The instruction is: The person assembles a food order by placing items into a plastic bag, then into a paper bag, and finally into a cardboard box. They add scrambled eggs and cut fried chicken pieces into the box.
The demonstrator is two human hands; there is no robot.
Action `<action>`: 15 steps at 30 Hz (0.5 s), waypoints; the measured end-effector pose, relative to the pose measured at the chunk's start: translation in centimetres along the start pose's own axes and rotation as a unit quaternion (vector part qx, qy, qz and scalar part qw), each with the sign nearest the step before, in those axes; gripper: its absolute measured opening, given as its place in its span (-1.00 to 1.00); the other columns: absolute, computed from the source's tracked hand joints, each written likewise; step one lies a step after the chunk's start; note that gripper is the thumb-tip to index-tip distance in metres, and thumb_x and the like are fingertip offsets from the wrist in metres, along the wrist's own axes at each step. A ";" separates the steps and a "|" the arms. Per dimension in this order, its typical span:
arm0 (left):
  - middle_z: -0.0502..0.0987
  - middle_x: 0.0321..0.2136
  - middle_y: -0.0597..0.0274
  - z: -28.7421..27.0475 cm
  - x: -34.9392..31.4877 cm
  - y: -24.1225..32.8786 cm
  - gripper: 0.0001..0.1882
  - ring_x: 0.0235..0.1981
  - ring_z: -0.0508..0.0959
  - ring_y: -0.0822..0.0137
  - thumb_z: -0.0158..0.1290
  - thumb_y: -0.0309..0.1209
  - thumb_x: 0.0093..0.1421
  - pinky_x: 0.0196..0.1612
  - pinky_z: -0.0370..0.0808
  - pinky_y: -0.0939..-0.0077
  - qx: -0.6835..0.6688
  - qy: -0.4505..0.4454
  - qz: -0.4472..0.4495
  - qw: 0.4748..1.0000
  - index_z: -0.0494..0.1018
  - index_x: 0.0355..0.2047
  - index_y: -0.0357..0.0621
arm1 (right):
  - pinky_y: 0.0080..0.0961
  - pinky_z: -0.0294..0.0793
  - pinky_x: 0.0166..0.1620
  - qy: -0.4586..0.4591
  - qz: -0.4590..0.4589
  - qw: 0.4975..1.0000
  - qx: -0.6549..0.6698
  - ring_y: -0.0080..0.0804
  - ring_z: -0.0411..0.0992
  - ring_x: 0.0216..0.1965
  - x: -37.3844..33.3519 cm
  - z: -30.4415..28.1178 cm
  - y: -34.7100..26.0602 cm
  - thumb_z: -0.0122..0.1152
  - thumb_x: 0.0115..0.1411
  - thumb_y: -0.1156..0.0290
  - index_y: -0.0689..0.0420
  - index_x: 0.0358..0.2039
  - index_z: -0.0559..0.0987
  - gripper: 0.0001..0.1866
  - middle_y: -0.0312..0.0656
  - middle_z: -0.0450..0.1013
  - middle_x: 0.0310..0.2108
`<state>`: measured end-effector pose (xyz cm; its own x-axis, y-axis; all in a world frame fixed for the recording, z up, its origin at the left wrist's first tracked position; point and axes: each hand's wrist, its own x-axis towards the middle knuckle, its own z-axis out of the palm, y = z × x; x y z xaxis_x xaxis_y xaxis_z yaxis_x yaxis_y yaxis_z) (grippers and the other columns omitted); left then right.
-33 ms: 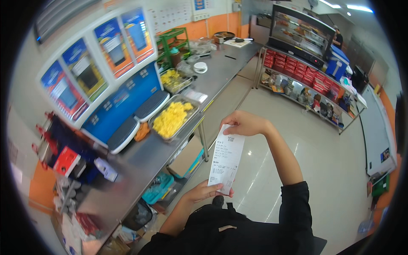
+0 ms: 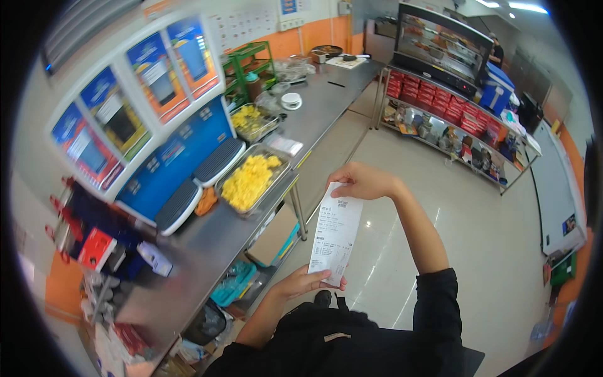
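Observation:
A long white printed receipt (image 2: 337, 229) is stretched upright in front of me, over the floor. My right hand (image 2: 361, 182) pinches its top edge between thumb and fingers. Down at the bottom end, my left hand (image 2: 306, 282) holds the paper, with the thumb on the front and fingers behind it. The printed side faces me. To the left, on the steel counter (image 2: 207, 242), stands a metal tray (image 2: 254, 179) heaped with yellow food pieces. A second tray (image 2: 254, 120) of yellow pieces sits behind it.
A blue drink dispenser (image 2: 166, 154) with several panels stands against the left wall, an orange cloth (image 2: 206, 201) beside it. Teal bins (image 2: 233, 284) sit under the counter. A glass food warmer (image 2: 443, 47) tops a rack of red packs at the back right. A person (image 2: 496, 53) stands far off.
The view has shifted slightly, so the counter and dispenser lie a little further left. Both hands keep their hold on the receipt.

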<state>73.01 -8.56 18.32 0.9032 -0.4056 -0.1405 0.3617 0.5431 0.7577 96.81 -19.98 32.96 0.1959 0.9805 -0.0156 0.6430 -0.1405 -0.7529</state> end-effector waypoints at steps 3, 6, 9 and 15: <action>0.46 -0.06 -0.06 -3.2 6.9 4.3 -0.53 0.00 0.49 0.07 -0.10 -0.41 0.32 0.13 0.38 0.15 -0.007 -0.015 -0.030 0.999 0.14 0.19 -0.31 | -0.38 0.45 -0.22 0.052 0.022 0.998 0.002 -0.31 0.51 -0.35 1.4 -5.5 5.5 0.18 0.10 0.42 0.22 -0.22 0.58 -0.77 -0.07 0.55 -0.41; 0.42 0.01 -0.07 -7.3 13.8 8.1 -0.49 0.05 0.47 0.08 -0.12 -0.31 0.34 0.18 0.34 0.20 0.019 -0.055 -0.058 0.997 0.13 0.19 -0.38 | -0.37 0.44 -0.22 0.068 0.065 0.996 -0.010 -0.29 0.51 -0.34 3.0 -10.7 10.7 0.18 0.10 0.42 0.21 -0.21 0.58 -0.76 -0.06 0.55 -0.41; 0.40 0.02 -0.12 -10.7 21.1 12.3 -0.40 0.05 0.47 0.06 -0.16 -0.13 0.35 0.17 0.35 0.18 -0.039 -0.098 -0.068 0.992 0.11 0.21 -0.35 | -0.35 0.44 -0.23 0.083 0.063 0.994 -0.031 -0.24 0.51 -0.33 5.4 -16.2 16.0 0.15 0.11 0.45 0.19 -0.21 0.57 -0.77 -0.07 0.53 -0.41; 0.44 -0.03 -0.10 -17.6 33.5 19.1 -0.08 -0.04 0.51 0.04 -0.26 0.34 0.17 0.03 0.43 0.17 -0.122 -0.135 -0.005 0.983 0.18 0.16 -0.32 | -0.34 0.46 -0.27 0.079 -0.090 0.993 -0.023 -0.15 0.52 -0.36 10.8 -23.6 21.9 0.02 0.08 0.62 0.15 -0.29 0.55 -0.79 -0.12 0.53 -0.39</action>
<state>114.23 1.16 16.93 0.8172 -0.5741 0.0512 0.4450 0.6848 0.5771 130.46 -15.66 31.80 0.1864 0.9569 0.2225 0.7103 0.0252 -0.7035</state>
